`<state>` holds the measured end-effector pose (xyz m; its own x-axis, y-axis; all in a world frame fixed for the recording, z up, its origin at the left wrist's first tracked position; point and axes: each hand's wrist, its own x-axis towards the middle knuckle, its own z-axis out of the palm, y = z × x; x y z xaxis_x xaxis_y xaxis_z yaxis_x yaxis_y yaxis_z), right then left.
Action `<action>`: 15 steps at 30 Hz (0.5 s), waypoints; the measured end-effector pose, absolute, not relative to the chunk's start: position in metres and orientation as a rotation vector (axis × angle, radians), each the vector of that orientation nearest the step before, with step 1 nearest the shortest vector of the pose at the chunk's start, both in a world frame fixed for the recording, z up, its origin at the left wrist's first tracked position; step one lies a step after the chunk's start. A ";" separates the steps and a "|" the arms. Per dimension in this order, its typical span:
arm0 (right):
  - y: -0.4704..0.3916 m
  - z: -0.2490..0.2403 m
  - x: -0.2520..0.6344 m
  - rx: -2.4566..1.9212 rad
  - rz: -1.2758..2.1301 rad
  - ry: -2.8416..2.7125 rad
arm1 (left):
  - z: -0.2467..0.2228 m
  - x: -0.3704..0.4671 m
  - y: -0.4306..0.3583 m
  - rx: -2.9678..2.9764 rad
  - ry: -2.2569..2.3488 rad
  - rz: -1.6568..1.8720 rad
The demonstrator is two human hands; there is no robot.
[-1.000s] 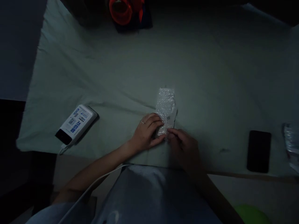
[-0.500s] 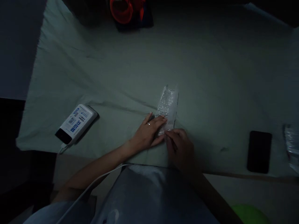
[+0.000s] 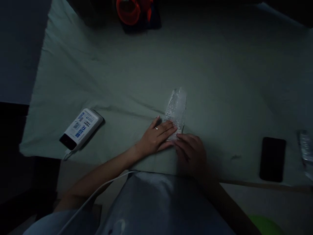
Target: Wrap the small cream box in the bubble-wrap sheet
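Note:
A narrow piece of shiny, crinkled bubble wrap (image 3: 176, 106) lies lengthwise on the green cloth, pointing away from me. My left hand (image 3: 157, 136), with a ring on one finger, rests flat over its near left part, fingers stretched across it. At the near right corner my right hand (image 3: 192, 151) has thumb and fingertips pinched together on the wrap's edge. The two hands almost touch there. Dim light and the fingers hide the exact grip.
On the left sits a white power bank (image 3: 81, 129) with a cable plugged in. A black phone (image 3: 272, 159) lies at the right, with a silvery packet (image 3: 306, 148) beyond it. An orange-red ring-shaped object (image 3: 128, 12) stands at the back.
The wrap's right strip, earlier a raised fold, now lies wider and further left over the wrap. My right fingers have shifted slightly right; my left fingers reach a little further across.

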<state>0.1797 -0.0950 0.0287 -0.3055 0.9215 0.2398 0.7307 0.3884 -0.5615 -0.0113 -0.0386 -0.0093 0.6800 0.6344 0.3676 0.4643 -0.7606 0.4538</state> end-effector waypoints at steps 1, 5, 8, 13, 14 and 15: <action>-0.097 0.025 0.181 -1.379 0.456 -2.138 | -0.010 -0.011 -0.038 2.568 0.868 0.738; -0.099 0.010 0.184 -1.287 0.425 -2.205 | -0.013 -0.010 -0.039 2.533 0.859 0.723; -0.095 0.006 0.183 -1.267 0.368 -2.274 | -0.012 -0.011 -0.039 2.466 0.860 0.728; -0.086 0.012 0.184 -1.230 0.238 -2.343 | -0.004 -0.016 -0.025 2.403 0.831 0.657; -0.084 0.013 0.184 -1.219 0.219 -2.350 | -0.003 -0.017 -0.020 2.412 0.834 0.653; -0.083 0.013 0.184 -1.208 0.205 -2.353 | -0.003 -0.018 -0.014 2.422 0.841 0.653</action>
